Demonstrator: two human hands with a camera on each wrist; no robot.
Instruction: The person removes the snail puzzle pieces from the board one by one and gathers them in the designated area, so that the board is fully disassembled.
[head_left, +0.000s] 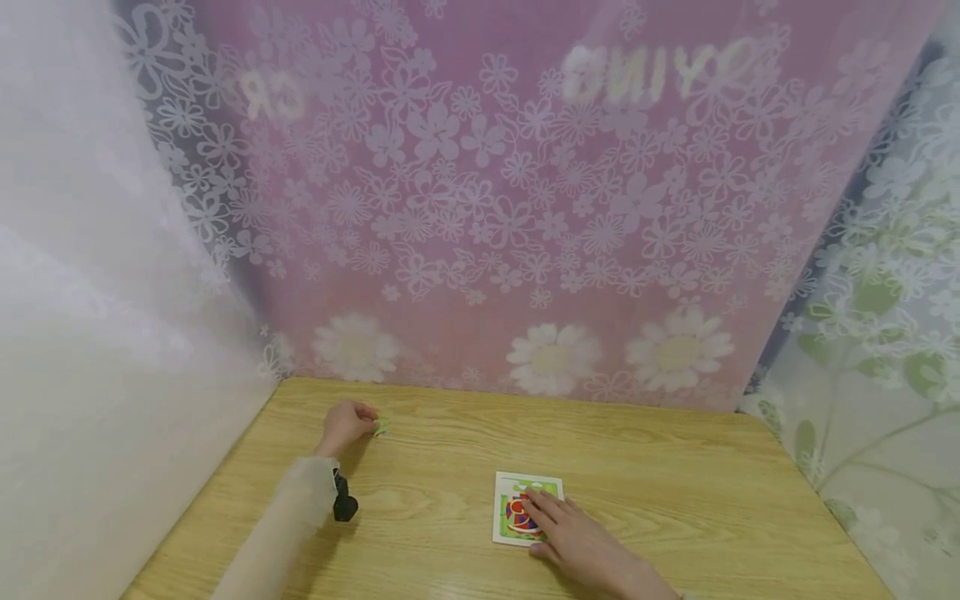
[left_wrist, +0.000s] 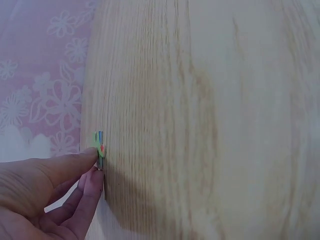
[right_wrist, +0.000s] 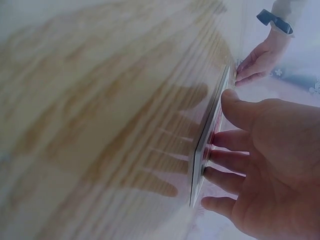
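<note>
At the far left of the table, my left hand (head_left: pixel 349 425) pinches small thin puzzle pieces (left_wrist: pixel 100 145) between thumb and fingers. Green shows on them, with bits of blue and red, and they stand on edge in the left wrist view. How many there are I cannot tell. My right hand (head_left: pixel 581 537) lies with extended fingers over the right side of a flat puzzle board (head_left: pixel 506 483). This board has a white border and a green picture with a red and blue round figure. Part of the picture is hidden under the fingers.
Both things are on a light wood-grain table (head_left: pixel 420 500). A pink flowered curtain (head_left: pixel 465 250) hangs along its back edge, with pale sheets at the left and right sides. A black wrist camera (head_left: pixel 344 500) sits on the left forearm.
</note>
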